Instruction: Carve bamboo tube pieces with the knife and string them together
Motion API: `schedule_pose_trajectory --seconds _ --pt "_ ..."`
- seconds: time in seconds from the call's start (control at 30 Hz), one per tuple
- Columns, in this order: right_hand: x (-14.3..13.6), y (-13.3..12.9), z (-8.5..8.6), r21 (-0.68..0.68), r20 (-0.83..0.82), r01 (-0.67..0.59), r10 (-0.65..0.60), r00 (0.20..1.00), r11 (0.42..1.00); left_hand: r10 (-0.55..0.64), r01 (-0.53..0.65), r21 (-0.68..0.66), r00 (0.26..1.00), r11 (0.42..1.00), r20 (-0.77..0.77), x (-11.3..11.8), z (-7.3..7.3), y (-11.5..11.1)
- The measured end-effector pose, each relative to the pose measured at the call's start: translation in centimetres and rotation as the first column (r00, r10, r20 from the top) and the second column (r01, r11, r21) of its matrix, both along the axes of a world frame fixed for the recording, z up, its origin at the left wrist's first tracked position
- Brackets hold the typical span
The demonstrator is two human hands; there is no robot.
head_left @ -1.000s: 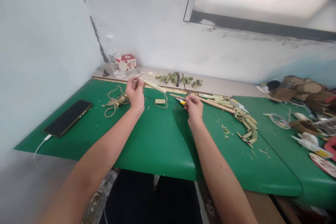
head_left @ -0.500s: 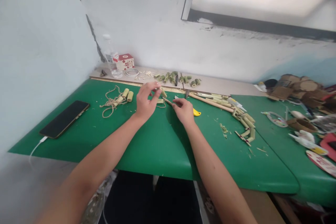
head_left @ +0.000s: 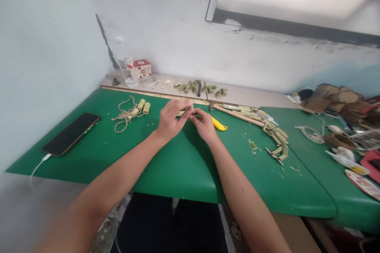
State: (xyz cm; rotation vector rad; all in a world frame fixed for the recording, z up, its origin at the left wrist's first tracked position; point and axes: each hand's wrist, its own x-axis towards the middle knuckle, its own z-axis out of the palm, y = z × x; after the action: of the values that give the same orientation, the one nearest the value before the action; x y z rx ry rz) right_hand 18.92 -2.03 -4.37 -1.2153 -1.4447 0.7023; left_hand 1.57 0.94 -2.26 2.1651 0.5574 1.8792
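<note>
My left hand (head_left: 174, 118) is closed, thumb and fingertips pinched over the middle of the table. It met a short bamboo tube in the earlier picture; now the fingers mostly cover that piece. My right hand (head_left: 204, 124) is closed too, its fingertips touching those of the left. A small pale bit shows between them, too small to name. Just right of my right hand lies a yellow-handled cutter (head_left: 219, 124). Left of my left hand, several cut bamboo tubes (head_left: 146, 108) lie with a tangle of twine (head_left: 121, 127).
Several green bamboo pieces (head_left: 195, 87) line the back ledge beside a water bottle (head_left: 129, 75) and a red-white box (head_left: 141, 69). A phone (head_left: 71, 133) charges at left. A wooden-handled tool (head_left: 237, 114) and linked bamboo segments (head_left: 279, 138) lie at right, near clutter.
My hands have come together, fingertips now touching. The bamboo tube at my left fingertips and the thin stick-like piece at my right are now covered. More of the yellow cutter shows.
</note>
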Motion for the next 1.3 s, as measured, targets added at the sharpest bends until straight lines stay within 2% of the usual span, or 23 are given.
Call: schedule_pose_trajectory --seconds 0.17,0.33,0.47,0.6,0.83,1.0,1.3 --pt "-0.2 -0.1 0.1 -0.03 -0.021 -0.006 0.005 1.0 1.0 0.013 -0.002 -0.104 0.995 0.995 0.104 0.4 -0.6 -0.1" --pt "-0.6 -0.2 0.1 -0.021 -0.089 -0.064 0.062 0.994 0.998 -0.033 0.054 -0.152 0.99 0.987 0.136 0.6 -0.6 -0.1" --pt "-0.7 -0.3 0.3 -0.036 -0.092 -0.057 0.053 0.994 0.998 -0.054 0.09 -0.209 0.983 0.974 0.174 0.8 -0.5 -0.2" --pt "-0.6 -0.4 0.2 -0.031 -0.066 -0.063 0.061 0.996 0.997 -0.07 0.096 -0.224 0.99 0.97 0.123 1.0 -0.4 -0.6" --pt "-0.4 -0.1 -0.5 0.02 -0.03 -0.047 0.048 0.998 0.999 -0.093 0.09 -0.138 0.996 0.986 -0.016 1.1 -0.3 -0.5" --pt "-0.3 0.3 -1.0 0.061 -0.002 -0.073 0.073 0.997 0.995 -0.089 0.07 -0.153 0.989 0.986 -0.115 1.0 -0.6 -0.2" --pt "-0.4 0.6 -1.7 0.051 -0.086 -0.17 0.174 0.981 0.984 -0.076 0.064 -0.138 0.994 0.988 -0.084 1.0 -0.1 -0.6"
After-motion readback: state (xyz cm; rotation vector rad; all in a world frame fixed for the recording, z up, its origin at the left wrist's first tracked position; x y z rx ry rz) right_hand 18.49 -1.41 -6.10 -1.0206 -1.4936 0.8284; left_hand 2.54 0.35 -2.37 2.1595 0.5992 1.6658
